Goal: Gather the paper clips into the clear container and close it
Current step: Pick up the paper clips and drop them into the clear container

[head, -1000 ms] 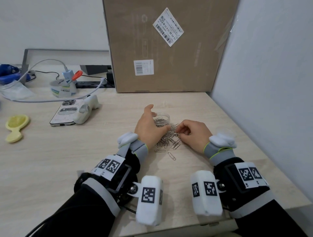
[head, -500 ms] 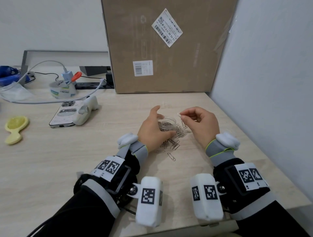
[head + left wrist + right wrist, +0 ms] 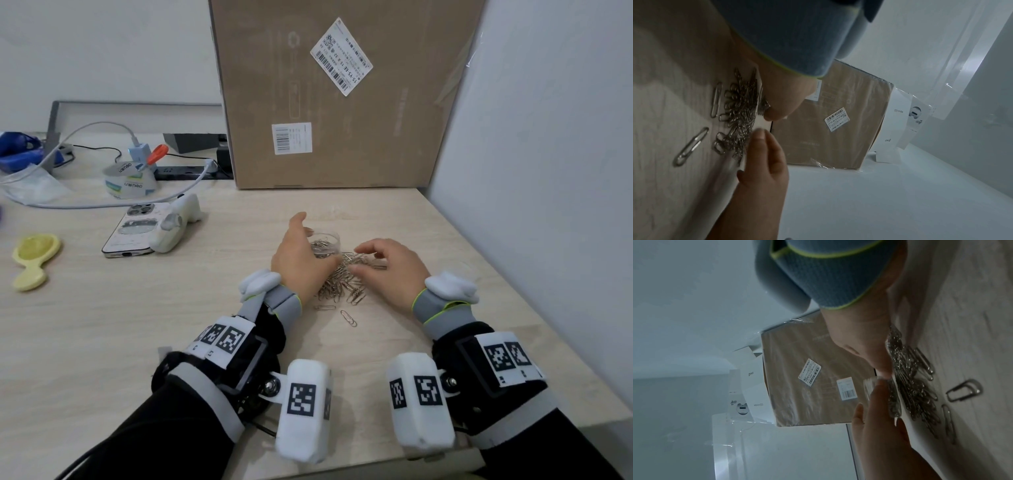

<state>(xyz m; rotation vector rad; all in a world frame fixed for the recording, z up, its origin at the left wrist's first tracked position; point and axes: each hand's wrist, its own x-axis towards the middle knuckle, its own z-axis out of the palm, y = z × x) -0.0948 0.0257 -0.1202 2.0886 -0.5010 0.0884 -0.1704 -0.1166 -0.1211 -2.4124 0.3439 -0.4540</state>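
A small clear container point(image 3: 329, 240) holding some silver paper clips stands on the wooden table point(image 3: 171, 325). My left hand point(image 3: 294, 255) grips it, thumb on the far side and fingers on the near side. A pile of paper clips point(image 3: 342, 282) lies just right of and in front of it. My right hand point(image 3: 385, 262) is lowered over the pile with spread, bent fingers touching the clips. Two single clips point(image 3: 348, 318) lie nearer me. The right wrist view shows the container point(image 3: 893, 399) beside the pile point(image 3: 917, 394); the left wrist view shows the pile point(image 3: 737, 116).
A tall cardboard box point(image 3: 342, 102) stands right behind the work spot and a white wall panel point(image 3: 531, 171) closes the right side. At left lie a phone point(image 3: 132, 233), a white device point(image 3: 178, 222), a yellow mirror point(image 3: 34, 257), a tape roll point(image 3: 130, 185) and a cable.
Half a second ago my right hand was raised beside the container pinching a clip; it has since come down onto the pile. My left hand has stayed on the container.
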